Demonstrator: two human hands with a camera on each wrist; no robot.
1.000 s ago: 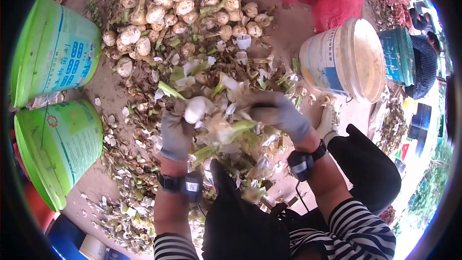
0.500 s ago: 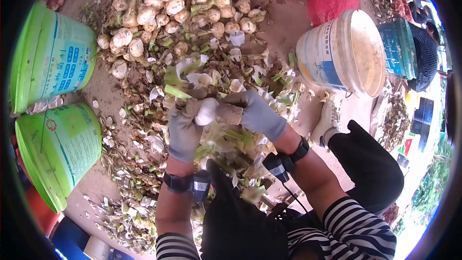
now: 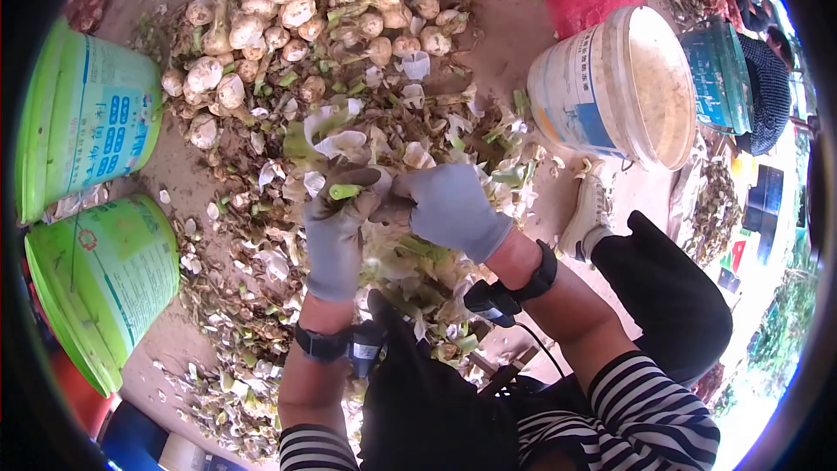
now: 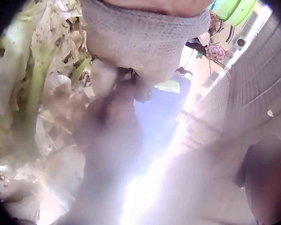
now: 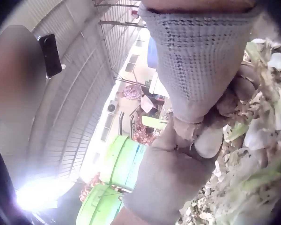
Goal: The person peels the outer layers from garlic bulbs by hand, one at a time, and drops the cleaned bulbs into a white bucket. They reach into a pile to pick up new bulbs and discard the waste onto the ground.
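Gripping the garlic stem (image 3: 346, 192), the left hand (image 3: 335, 240) has turned, hiding the bulb. The right hand (image 3: 458, 211) curls against it, hold unclear; work seems unfinished.

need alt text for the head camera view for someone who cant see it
A person's gloved left hand and right hand meet above scattered peelings, the left holding green-stemmed garlic. Garlic bulbs lie in a heap ahead; two green buckets are at left, a white bucket at right.
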